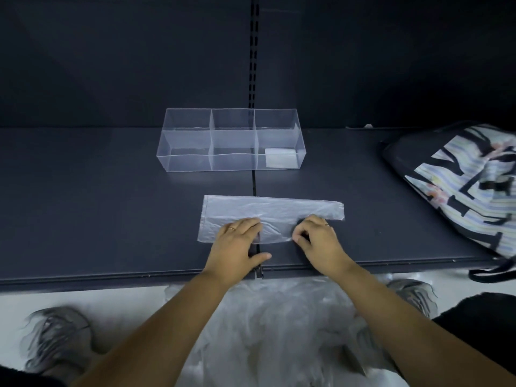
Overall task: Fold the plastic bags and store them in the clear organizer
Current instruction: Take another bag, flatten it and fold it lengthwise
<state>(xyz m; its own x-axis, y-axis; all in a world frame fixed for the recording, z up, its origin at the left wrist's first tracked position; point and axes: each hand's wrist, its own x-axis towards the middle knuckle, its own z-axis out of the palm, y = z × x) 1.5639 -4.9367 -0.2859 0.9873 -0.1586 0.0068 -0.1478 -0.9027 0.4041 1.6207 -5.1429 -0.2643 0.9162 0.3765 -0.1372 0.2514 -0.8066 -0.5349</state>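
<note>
- The plastic bag point(268, 208) lies flat as a long strip on the dark shelf point(111, 205), at 6 o'clock from the clear organizer point(184, 160) and apart from it.
- The left hand point(237, 241) presses flat on the bag's near half, fingers straight. The right hand point(318, 238), just beside it at 3 o'clock, has its fingers curled and seems to pinch the near edge.
- The step in hand looks like a lengthwise fold. To do it well, the flat hand should pin the film while the other carries the near edge toward 12 o'clock, square with the far edge.
- The film is thin and slippery, so each crease likely needs smoothing outward to push out air.
- One folded bag point(280, 157) sits in the organizer's near right compartment. The other five look empty.
- The shelf is matte and smooth, with a seam running under the bag. A dark back panel point(125, 51) with a slotted upright point(254, 51) rises behind.
- A patterned tote point(460, 177) lies at 3 o'clock. A pile of loose bags point(279, 317) waits on the pale floor at 6 o'clock, between two shoes point(58, 336).
</note>
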